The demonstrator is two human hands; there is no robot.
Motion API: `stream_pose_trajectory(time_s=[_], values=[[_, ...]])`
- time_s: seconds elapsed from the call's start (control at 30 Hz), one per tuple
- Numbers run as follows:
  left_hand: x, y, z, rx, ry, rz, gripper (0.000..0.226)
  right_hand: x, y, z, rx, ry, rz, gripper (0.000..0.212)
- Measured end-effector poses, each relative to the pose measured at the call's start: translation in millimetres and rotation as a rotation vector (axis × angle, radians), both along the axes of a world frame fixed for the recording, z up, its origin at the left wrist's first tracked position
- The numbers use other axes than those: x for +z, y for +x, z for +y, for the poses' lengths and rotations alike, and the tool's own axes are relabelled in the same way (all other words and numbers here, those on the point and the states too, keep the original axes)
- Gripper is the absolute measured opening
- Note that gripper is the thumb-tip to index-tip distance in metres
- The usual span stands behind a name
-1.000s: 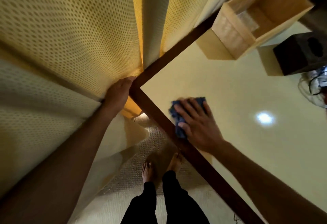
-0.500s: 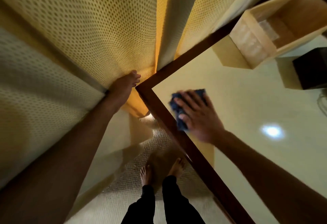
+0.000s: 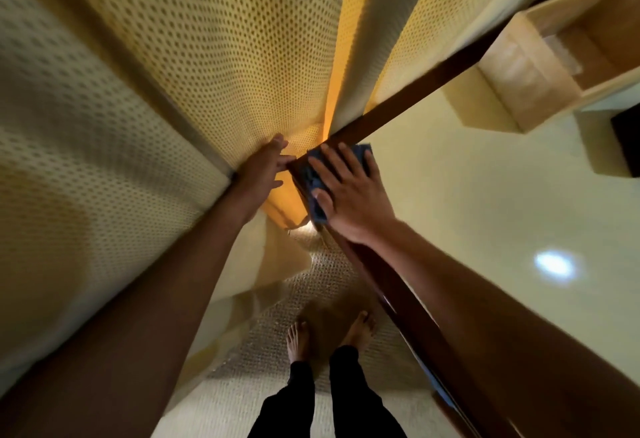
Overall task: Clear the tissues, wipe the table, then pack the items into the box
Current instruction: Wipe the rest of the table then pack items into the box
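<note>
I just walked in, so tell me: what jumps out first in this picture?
The right hand lies flat on a blue cloth at the corner of the table, mid-picture. Beside it, the left hand touches the big yellow dotted curtain. An open wooden box stands on the table, top right.

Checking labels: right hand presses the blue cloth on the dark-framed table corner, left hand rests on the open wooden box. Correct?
No. The head view shows the left hand against the yellow dotted curtain, not on the open wooden box. The rest holds.
</note>
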State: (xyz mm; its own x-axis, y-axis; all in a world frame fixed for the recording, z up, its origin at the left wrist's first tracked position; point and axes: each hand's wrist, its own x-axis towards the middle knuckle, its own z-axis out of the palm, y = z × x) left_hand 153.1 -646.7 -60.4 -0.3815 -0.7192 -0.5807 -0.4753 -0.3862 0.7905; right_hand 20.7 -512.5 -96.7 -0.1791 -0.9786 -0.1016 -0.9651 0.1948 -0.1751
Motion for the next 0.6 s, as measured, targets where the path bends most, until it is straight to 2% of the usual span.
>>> stream_pose_trajectory(time_s=[0.07, 0.13, 0.23, 0.3, 0.4, 0.5, 0.6], values=[[3.5, -0.6, -4.4, 0.042, -0.006, -0.011, 0.047, 2.4, -12.0, -34.4, -0.062, -0.01, 0.01, 0.058], [6.2, 2.4, -9.6, 0.063, -0.091, -0.037, 0.043, 6.5, 1.0, -58.6, -0.101, 0.028, -0.028, 0.054], [13.2, 13.0, -8.9, 0.06, -0.297, -0.097, 0.043, -3.4, 46.0, -51.2, 0.119, 0.055, 0.08, 0.044], [18.2, 15.0, -8.0, 0.037, -0.309, -0.1, 0.038, -8.2, 51.8, -17.7, 0.193, 0.05, 0.136, 0.059], [18.2, 9.9, -13.2, -0.021, -0.213, -0.11, 0.035, -6.3, 42.9, 58.4, 0.003, 0.029, 0.065, 0.084], [10.8, 5.7, -11.8, -0.127, -0.114, -0.082, 0.039, 0.7, 29.6, 124.2, -0.188, 0.054, 0.001, 0.075], [12.7, 2.0, 1.5, -0.264, -0.19, -0.087, 0.042, -0.6, -16.5, 98.1, -0.326, 0.057, 0.0, 0.07]])
